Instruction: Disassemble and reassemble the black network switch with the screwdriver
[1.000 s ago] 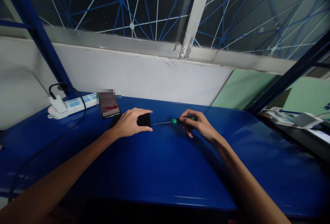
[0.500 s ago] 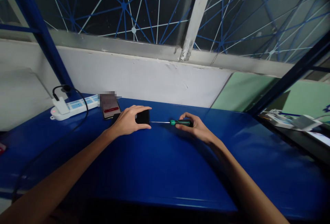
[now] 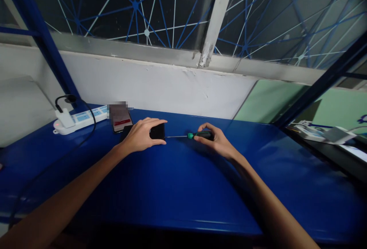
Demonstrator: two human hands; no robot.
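My left hand point(image 3: 140, 135) is closed around a flat black rectangular device point(image 3: 157, 131) that looks like a phone, thumb along the near edge and fingers along the far edge. The palm hides its left part. In my right hand point(image 3: 214, 139) is a screwdriver point(image 3: 202, 135) with a green and black handle, pinched between thumb and fingers. Its thin metal shaft lies level and points left. The tip meets the right end of the black device or stops just short of it; the exact contact is too small to tell.
A white power strip point(image 3: 82, 119) with a plugged-in white adapter point(image 3: 65, 118) and black cable stands at the left back. Close behind my left hand lies a phone with a lit screen point(image 3: 120, 121). Papers and a grey box point(image 3: 338, 135) are at the right, beyond the blue table point(image 3: 177, 187).
The whole view has shifted slightly left. My right fingers have shifted a little on the screwdriver handle. My left hand keeps its hold on the black device.
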